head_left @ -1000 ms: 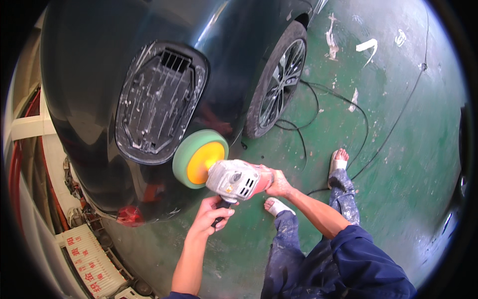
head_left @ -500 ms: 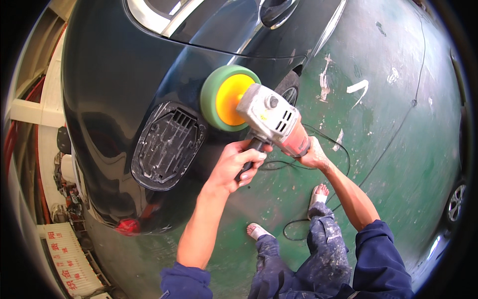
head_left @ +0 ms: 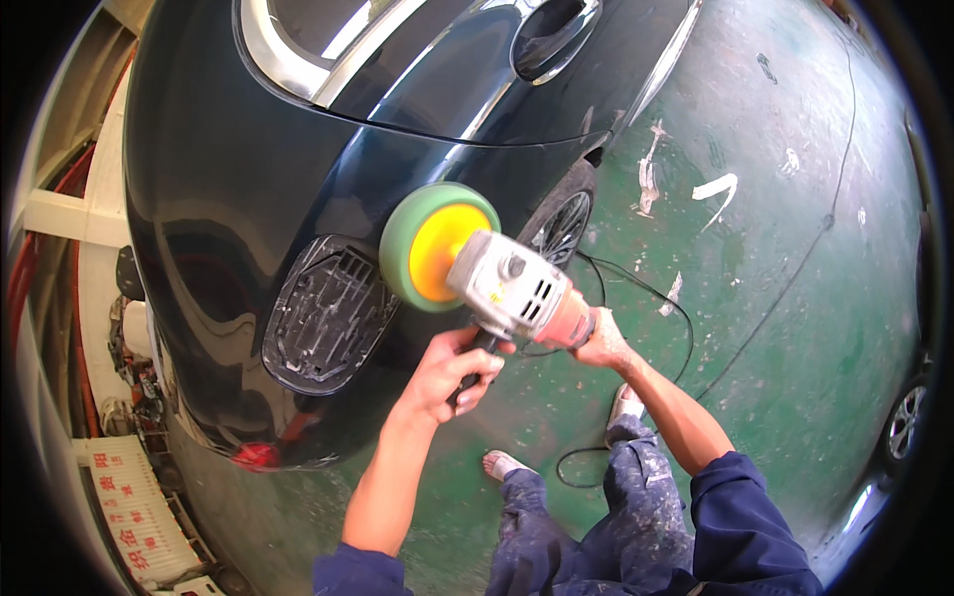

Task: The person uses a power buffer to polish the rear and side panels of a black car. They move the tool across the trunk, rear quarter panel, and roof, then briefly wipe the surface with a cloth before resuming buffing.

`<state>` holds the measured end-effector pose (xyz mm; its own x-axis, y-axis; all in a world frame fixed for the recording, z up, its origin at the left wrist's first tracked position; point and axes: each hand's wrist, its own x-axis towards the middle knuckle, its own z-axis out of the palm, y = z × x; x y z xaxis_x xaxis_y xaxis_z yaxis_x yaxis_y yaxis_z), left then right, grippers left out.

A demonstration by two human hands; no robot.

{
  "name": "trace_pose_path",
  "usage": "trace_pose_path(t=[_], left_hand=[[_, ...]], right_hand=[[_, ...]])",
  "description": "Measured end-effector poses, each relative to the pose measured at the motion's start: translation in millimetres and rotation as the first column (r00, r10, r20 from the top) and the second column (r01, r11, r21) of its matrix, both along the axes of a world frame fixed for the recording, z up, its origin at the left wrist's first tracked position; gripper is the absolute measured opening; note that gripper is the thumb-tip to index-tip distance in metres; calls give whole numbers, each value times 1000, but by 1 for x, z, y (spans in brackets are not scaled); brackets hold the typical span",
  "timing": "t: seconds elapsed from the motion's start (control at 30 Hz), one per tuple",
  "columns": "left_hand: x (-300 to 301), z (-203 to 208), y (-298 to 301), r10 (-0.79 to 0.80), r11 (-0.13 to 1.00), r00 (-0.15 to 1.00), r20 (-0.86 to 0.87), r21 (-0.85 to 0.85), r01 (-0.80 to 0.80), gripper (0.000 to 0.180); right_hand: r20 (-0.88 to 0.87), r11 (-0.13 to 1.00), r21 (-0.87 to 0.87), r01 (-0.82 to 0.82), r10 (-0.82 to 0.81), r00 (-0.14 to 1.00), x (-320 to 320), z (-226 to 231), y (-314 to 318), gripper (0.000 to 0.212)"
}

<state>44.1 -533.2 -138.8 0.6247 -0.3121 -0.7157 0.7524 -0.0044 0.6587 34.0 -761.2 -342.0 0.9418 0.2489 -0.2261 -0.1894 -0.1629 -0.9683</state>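
Note:
Both my hands hold a polisher [head_left: 512, 283] with a silver-grey head and a red body. My left hand [head_left: 452, 375] is wrapped round its black side handle. At the rear end of the red body, my right hand [head_left: 603, 340] is closed on the grip, which it mostly hides. The green foam pad [head_left: 402, 243] with its yellow backing lies against or very close to the side panel of the dark car [head_left: 238, 179]; I cannot tell which. Just left of the pad is a black, dusty recessed fuel flap [head_left: 330, 316].
A black cord [head_left: 686, 328] loops over the green floor [head_left: 755, 397] beside my feet. The car's wheel [head_left: 561, 226] shows beyond the polisher. Another car's wheel [head_left: 906, 412] stands at the far right. A white panel with red writing [head_left: 139, 512] lies at the lower left.
The polisher and both hands have moved down and a little left, bringing the pad lower along the panel beside the fuel flap. The view has shifted slightly too.

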Motion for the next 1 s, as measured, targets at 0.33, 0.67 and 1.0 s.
trace_pose_path(t=[0.33, 0.67, 1.0], left_hand=[[50, -14, -45, -50, 997, 997, 50, -52, 52, 25], [-24, -34, 21, -17, 999, 1000, 1, 50, 17, 29], [-102, -61, 95, -6, 996, 1000, -18, 85, 7, 25]], right_hand=[[70, 991, 70, 112, -117, 991, 26, -19, -27, 39], [-170, 883, 414, 220, -163, 972, -55, -103, 70, 39], [24, 998, 66, 4, -6, 1000, -128, -106, 141, 36]])
